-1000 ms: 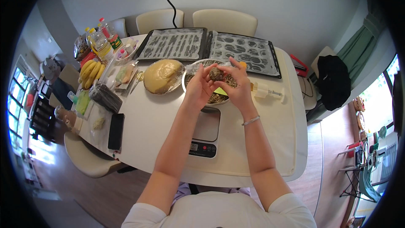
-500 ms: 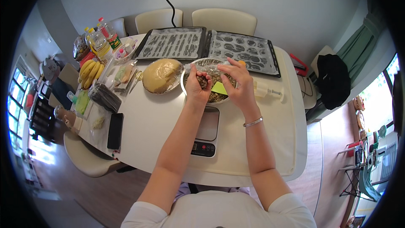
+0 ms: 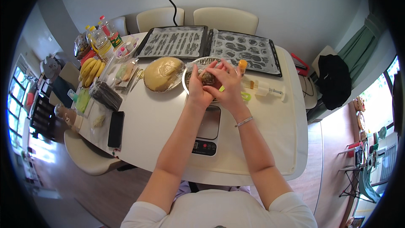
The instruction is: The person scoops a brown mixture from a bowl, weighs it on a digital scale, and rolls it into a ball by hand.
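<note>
- Table [image 3: 149,120]: smooth, white, round-cornered.
- Bowl [image 3: 184,81]: round, white-rimmed.
- Dough [image 3: 162,74]: pale yellow, domed, under glossy, wrinkled film [image 3: 174,86], left of the bowl.
- Left hand [image 3: 198,90] and right hand [image 3: 225,86]: cupped together around the ball [image 3: 207,78], neither clearly nearer.
- Ball: dark, rough, between both hands above the bowl, no evident long axis.

Pale grey wall [image 3: 295,0], cream chairs [image 3: 225,18] behind white table [image 3: 145,122], green curtain [image 3: 358,44], wood-look floor [image 3: 105,190], bright windows [image 3: 15,109]
</note>
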Tool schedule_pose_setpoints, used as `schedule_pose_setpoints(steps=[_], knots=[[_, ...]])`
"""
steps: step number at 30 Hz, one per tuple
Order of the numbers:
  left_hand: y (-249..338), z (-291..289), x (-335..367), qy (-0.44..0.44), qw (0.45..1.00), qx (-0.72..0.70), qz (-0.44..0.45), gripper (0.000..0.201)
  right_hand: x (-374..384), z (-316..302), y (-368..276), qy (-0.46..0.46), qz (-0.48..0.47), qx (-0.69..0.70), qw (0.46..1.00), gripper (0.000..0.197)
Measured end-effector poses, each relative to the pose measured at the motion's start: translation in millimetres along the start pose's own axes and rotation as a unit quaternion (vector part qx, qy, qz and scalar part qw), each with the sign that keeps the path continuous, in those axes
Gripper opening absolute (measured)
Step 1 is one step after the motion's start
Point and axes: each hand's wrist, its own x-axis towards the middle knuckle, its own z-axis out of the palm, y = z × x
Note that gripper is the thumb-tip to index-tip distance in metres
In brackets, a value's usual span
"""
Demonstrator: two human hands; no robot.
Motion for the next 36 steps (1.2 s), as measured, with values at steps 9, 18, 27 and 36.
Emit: schedule_pose_setpoints(steps=[9,18,27,36], knots=[[12,-4,-4,0.058,0.997,-0.029,-0.035,0.051,10,-29,9,0.042,0.006,0.094,0.995,0.030],[12,-31,4,0.020,0.987,0.150,0.045,0.062,12,-26,4,0.001,-0.069,0.069,0.995,0.029],[14,11,-11,0.046,0.965,0.253,0.051,0.074,3,-2,20,-0.012,0.023,0.197,0.980,0.053],[13,-12,6,0.106,0.968,0.228,0.015,0.061,3,1,-3,-0.001,-0.092,-0.033,0.995,0.048]])
